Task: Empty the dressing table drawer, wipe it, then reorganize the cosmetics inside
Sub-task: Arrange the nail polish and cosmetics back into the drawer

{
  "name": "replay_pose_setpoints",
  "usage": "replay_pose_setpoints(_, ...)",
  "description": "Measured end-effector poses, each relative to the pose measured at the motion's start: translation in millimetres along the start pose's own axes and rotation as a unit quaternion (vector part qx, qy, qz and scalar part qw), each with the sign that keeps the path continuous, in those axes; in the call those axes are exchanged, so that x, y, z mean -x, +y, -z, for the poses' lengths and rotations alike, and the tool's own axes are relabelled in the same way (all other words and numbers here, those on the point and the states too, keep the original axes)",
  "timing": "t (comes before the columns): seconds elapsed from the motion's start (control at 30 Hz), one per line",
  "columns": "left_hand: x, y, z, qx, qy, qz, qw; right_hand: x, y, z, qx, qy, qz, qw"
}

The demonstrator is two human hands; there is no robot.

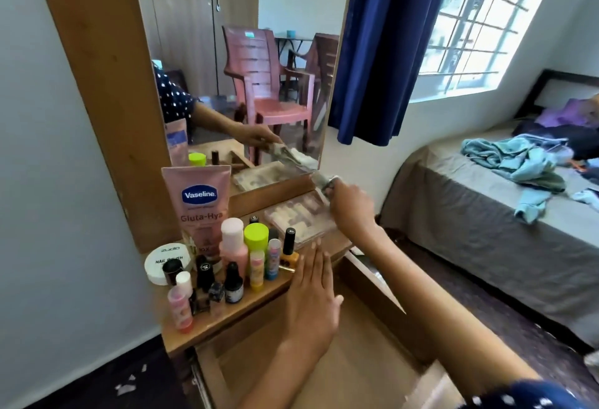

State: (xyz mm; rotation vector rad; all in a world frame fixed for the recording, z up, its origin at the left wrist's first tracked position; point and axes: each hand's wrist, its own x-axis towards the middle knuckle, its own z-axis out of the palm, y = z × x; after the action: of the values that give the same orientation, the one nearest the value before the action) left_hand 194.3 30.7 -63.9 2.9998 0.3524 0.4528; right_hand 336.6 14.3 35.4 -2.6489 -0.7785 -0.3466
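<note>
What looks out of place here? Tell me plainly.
Pale scraps lie scattered on the dark floor left of the dressing table, like litter or broken bits; too small to identify. On the bed, clothes sit in a crumpled heap. The bottles stand upright, and nothing looks spilled.

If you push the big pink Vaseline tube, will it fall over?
Probably. The Vaseline tube stands tall and upright at the back of the table, so a nudge could tip it. Small bottles like the lime-capped bottle crowd its front, so they might topple too. It looks like soft plastic, unlikely to break.
</note>
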Motion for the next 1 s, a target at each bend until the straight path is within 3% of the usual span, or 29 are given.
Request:
replay_pose_setpoints(0.07, 0, -3, -6, 0.003, -0.006, -0.009, 1.0, 2, -14, -23, 0.042, -0.036, 0.013, 0.998)
replay_pose_setpoints(0.37, 2, -14, -23, -0.033, 0.043, -0.051, 0.997, 6, -32, -38, 0.085, -0.049, 0.029, 0.995)
replay_pose_setpoints(0.67, 5, -15, -19, -0.164, 0.029, -0.06, 0.984, 9, -22, -41, 0.023, -0.053, 0.032, 0.998)
replay_pose_setpoints(0.8, 9, -15, -14, -0.1, 0.03, -0.077, 0.992, 30, -12, -32, -0.044, -0.013, 0.076, 0.996)
replay_pose_setpoints(1.0, 43, -11, 16, 0.027, 0.14, -0.138, 0.98, 95, -4, -1, -0.13, 0.091, 0.1, 0.982)
